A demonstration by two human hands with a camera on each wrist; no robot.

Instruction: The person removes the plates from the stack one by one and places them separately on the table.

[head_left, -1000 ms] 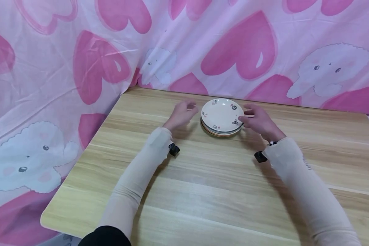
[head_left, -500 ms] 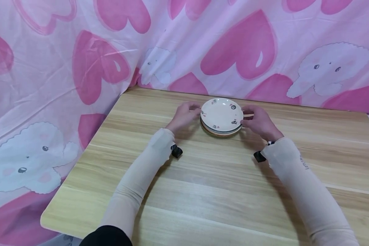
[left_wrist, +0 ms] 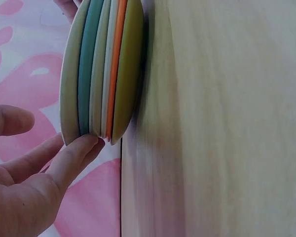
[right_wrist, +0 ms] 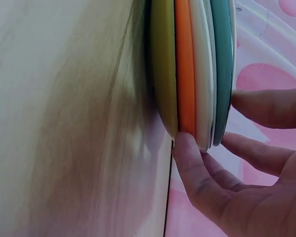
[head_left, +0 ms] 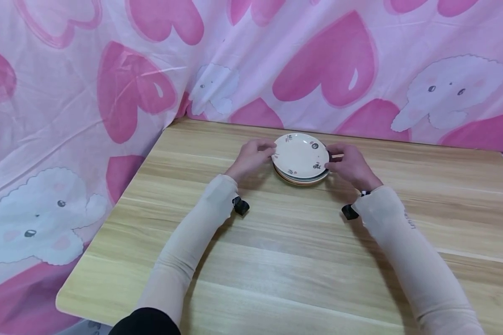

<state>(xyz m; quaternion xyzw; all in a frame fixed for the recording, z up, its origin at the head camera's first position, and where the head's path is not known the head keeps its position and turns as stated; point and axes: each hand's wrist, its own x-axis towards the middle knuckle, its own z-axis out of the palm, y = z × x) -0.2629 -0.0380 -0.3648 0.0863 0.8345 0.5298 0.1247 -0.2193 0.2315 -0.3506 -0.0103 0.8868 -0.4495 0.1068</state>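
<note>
A stack of several small round plates stands near the table's back edge. The top plate [head_left: 299,156] is white with small printed pictures and is offset slightly leftward. Below it, the left wrist view shows a teal plate [left_wrist: 88,69], pale ones, an orange plate [left_wrist: 117,69] and an olive bottom plate [left_wrist: 130,69]. My left hand [head_left: 251,157] touches the left rims with its fingertips; its thumb stays off the plates. On the opposite side, my right hand [head_left: 352,165] has its thumb at the upper rim and its fingertips against the edges lower down.
The wooden table [head_left: 251,260] spreads out in front of the stack. A pink curtain [head_left: 234,56] with hearts and white cartoon animals hangs behind and to the left. Black wrist cameras show at both sleeves.
Both hands have closed in on the stack, the left moving rightward to the rim. The top plate has slid slightly left over the teal one.
</note>
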